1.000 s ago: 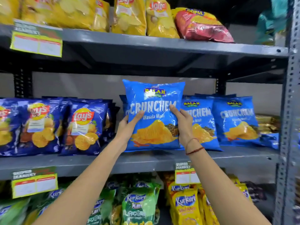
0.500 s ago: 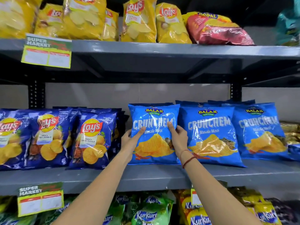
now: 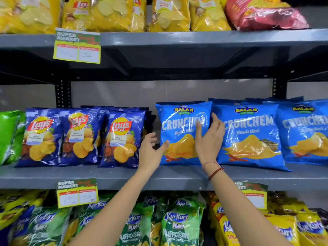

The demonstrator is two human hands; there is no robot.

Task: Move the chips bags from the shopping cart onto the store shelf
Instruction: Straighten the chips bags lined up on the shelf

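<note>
A light blue Crunchem chips bag point(image 3: 179, 132) stands upright on the grey middle shelf point(image 3: 113, 176), leftmost in a row of like bags point(image 3: 248, 135). My left hand point(image 3: 150, 151) hovers at the bag's lower left edge, fingers spread, the thumb just touching or nearly touching it. My right hand point(image 3: 209, 139) rests flat against the bag's right side with fingers apart, not gripping. The shopping cart is out of view.
Dark blue Lay's bags point(image 3: 122, 137) stand left of a narrow gap beside the Crunchem bag. Yellow bags point(image 3: 170, 13) fill the top shelf, green Kurkure bags point(image 3: 181, 226) the bottom one. Price tags point(image 3: 77, 192) hang from the shelf edges.
The bag went from held up in both hands to standing on the shelf. Both hands have loosened from it, the left pulling off to the side.
</note>
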